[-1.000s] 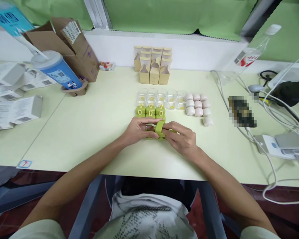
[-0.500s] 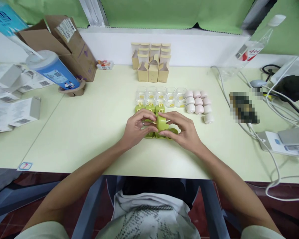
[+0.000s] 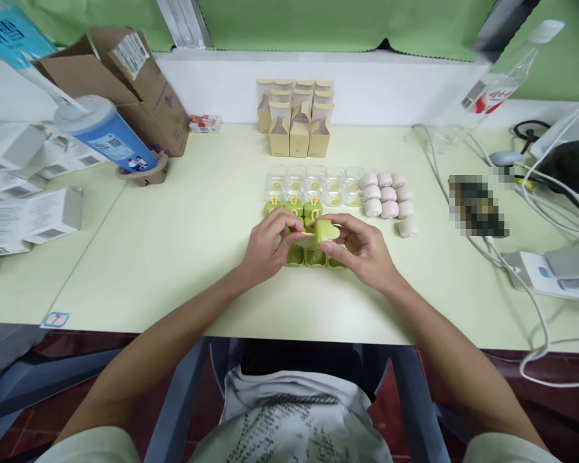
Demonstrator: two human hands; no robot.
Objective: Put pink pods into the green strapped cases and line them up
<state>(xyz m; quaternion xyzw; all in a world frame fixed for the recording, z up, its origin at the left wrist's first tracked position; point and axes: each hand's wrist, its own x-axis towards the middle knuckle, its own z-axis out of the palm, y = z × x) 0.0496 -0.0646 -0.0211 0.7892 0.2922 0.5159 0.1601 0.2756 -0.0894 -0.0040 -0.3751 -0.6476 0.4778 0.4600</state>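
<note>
Over my remote feed I see the left hand [image 3: 270,247] pinching the thin yellow cord [image 3: 308,234] of a smooth, rounded green case [image 3: 323,233], which the right hand [image 3: 364,251] grips. The case is above the bench [image 3: 193,225], near hollow, round-cornered green cups [image 3: 315,258].

dark object [image 3: 478,204] pixelated, white boxes [image 3: 2,222] cut off left, green cases [image 3: 294,209] partly behind hands [image 3: 269,247]

One held green case [image 3: 323,233], ten pale pieces [image 3: 388,194], one white-capped bottle [image 3: 495,96]
</note>
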